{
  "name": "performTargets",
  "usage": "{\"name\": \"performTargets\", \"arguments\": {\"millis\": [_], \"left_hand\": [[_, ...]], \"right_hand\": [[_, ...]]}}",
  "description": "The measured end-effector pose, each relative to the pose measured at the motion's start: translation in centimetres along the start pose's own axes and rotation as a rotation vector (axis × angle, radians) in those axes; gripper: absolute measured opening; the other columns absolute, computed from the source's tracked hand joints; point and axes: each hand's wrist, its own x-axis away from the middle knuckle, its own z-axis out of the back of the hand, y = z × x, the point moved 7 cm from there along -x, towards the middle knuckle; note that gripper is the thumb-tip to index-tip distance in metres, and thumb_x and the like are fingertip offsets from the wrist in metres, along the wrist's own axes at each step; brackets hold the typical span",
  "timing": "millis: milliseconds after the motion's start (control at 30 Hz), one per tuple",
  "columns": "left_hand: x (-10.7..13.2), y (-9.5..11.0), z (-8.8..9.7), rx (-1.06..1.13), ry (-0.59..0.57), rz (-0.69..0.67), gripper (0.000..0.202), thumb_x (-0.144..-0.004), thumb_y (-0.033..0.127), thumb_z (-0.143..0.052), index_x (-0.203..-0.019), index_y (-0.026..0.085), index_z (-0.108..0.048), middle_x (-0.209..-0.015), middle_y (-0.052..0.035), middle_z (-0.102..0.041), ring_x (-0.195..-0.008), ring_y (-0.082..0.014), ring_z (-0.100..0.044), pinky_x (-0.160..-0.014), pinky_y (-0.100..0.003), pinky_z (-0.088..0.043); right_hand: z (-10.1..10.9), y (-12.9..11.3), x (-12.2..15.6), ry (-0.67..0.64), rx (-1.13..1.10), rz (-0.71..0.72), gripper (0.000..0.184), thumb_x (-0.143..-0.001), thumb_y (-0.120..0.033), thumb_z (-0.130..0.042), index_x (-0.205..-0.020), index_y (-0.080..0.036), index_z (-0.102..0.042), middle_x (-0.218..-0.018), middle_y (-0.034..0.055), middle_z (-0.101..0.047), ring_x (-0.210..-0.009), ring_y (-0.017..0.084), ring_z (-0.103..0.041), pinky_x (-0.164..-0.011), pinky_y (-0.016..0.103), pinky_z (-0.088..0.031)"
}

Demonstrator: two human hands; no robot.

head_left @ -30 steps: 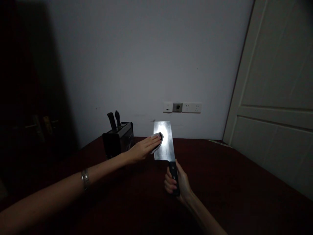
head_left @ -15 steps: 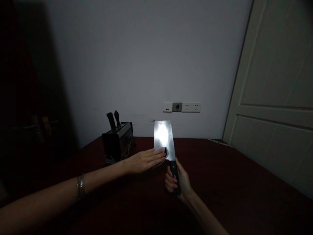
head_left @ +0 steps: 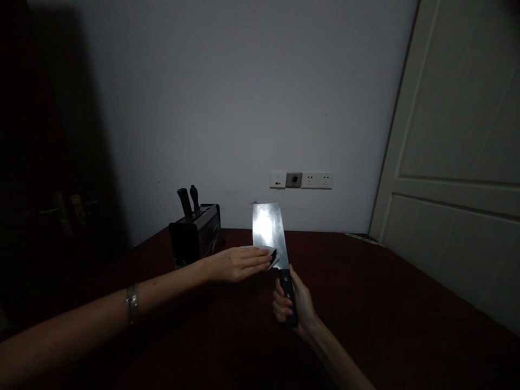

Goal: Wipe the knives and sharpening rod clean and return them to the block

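Note:
A cleaver (head_left: 267,225) with a broad shiny blade stands upright above the table, its edge to the left. My right hand (head_left: 298,303) is wrapped round its black handle. Against the lower part of the blade, my left hand (head_left: 239,262) presses a thin whitish cloth (head_left: 273,264), with the fingers together and nearly straight. Most of the cloth is hidden under those fingers, and my left thumb does not show.
On the dark red table (head_left: 406,292), a knife block (head_left: 195,227) with two black handles sticking up stands left of the cleaver. Wall sockets (head_left: 317,180) are behind, and a pale panelled door (head_left: 455,206) rises at the right. The room is dim.
The cleaver and my right hand have shifted slightly left and down. My left hand has moved a little left with the cloth, which is now folded differently at the fingertips.

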Motion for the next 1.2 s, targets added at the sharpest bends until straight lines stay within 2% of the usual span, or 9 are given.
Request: {"name": "performTargets", "arguments": {"millis": [200,433,567,700,867,933,1000,1133,1200], "left_hand": [[-0.2,-5.6,2.8,-0.046,0.147,0.197,0.050,-0.088,0.006,-0.034,-0.136,0.015,-0.025,-0.136,-0.0125,-0.038,-0.132,-0.0186,-0.021,-0.105,-0.041,-0.033],[-1.9,-9.5,0.4,-0.077,-0.021,0.379,0.049,-0.089,0.018,-0.033,-0.137,0.015,-0.022,-0.143,-0.0102,-0.024,-0.134,-0.0187,-0.013,-0.108,-0.040,-0.021],[-2.3,-11.1,-0.2,-0.105,-0.032,0.500,0.049,-0.091,0.026,-0.028,-0.138,0.014,-0.020,-0.145,-0.0094,-0.019,-0.134,-0.0191,-0.011,-0.109,-0.040,-0.016],[-3.2,-10.4,-1.6,-0.073,-0.020,0.500,0.049,-0.091,0.024,-0.027,-0.137,0.010,-0.019,-0.145,-0.0124,-0.019,-0.134,-0.0193,-0.008,-0.109,-0.038,-0.017],[-4.9,-4.2,-3.2,0.038,-0.061,0.307,0.053,-0.088,0.019,-0.033,-0.138,0.011,-0.016,-0.145,-0.0117,-0.018,-0.135,-0.0186,-0.006,-0.109,-0.037,-0.019],[-4.9,-2.7,-3.4,0.059,-0.078,0.276,0.057,-0.086,0.017,-0.035,-0.138,0.012,-0.014,-0.146,-0.0111,-0.017,-0.135,-0.0187,-0.005,-0.109,-0.037,-0.019],[-4.5,-3.1,-3.4,0.054,-0.086,0.304,0.057,-0.087,0.018,-0.036,-0.139,0.012,-0.013,-0.146,-0.0109,-0.016,-0.135,-0.0187,-0.006,-0.109,-0.036,-0.019],[-3.4,-7.5,-2.9,-0.005,-0.053,0.516,0.051,-0.090,0.022,-0.030,-0.138,0.010,-0.016,-0.146,-0.0123,-0.016,-0.135,-0.0194,-0.007,-0.108,-0.038,-0.018],[-3.4,-8.5,-2.9,-0.024,-0.049,0.580,0.049,-0.090,0.023,-0.029,-0.137,0.009,-0.018,-0.145,-0.0136,-0.016,-0.135,-0.0203,-0.006,-0.108,-0.039,-0.017]], "right_hand": [[-0.1,0.6,-0.1,-0.028,0.034,-0.025,0.058,-0.078,-0.066,-0.032,-0.046,-0.019,-0.041,-0.031,-0.0088,-0.026,-0.025,0.004,-0.017,-0.027,0.018,-0.019],[-0.5,1.0,0.0,-0.029,0.051,-0.066,0.061,-0.076,-0.070,-0.029,-0.044,-0.019,-0.037,-0.030,-0.0089,-0.025,-0.024,0.004,-0.017,-0.027,0.018,-0.019],[-0.4,1.0,0.0,0.005,0.034,-0.063,0.061,-0.077,-0.069,-0.029,-0.044,-0.019,-0.037,-0.031,-0.0085,-0.025,-0.025,0.004,-0.017,-0.027,0.018,-0.019],[-0.2,0.7,0.0,0.023,-0.005,-0.046,0.061,-0.080,-0.066,-0.026,-0.044,-0.018,-0.038,-0.031,-0.0080,-0.025,-0.025,0.004,-0.017,-0.028,0.018,-0.020],[0.4,-0.1,-0.1,0.062,-0.052,-0.009,0.062,-0.081,-0.064,-0.025,-0.042,-0.018,-0.039,-0.031,-0.0077,-0.025,-0.025,0.004,-0.016,-0.027,0.018,-0.018],[0.6,0.0,-0.1,0.079,-0.046,-0.002,0.062,-0.082,-0.064,-0.024,-0.042,-0.018,-0.039,-0.030,-0.0075,-0.025,-0.024,0.004,-0.017,-0.027,0.018,-0.018],[0.7,0.4,-0.1,0.095,-0.036,-0.020,0.063,-0.083,-0.062,-0.020,-0.042,-0.018,-0.039,-0.030,-0.0072,-0.025,-0.024,0.005,-0.017,-0.026,0.018,-0.018],[0.5,1.4,-0.1,0.090,-0.009,-0.076,0.064,-0.083,-0.063,-0.020,-0.042,-0.018,-0.040,-0.030,-0.0071,-0.026,-0.024,0.005,-0.018,-0.026,0.018,-0.019],[0.5,1.5,-0.1,0.081,0.003,-0.077,0.063,-0.080,-0.066,-0.025,-0.043,-0.018,-0.040,-0.030,-0.0076,-0.027,-0.024,0.004,-0.018,-0.027,0.017,-0.019]]}}
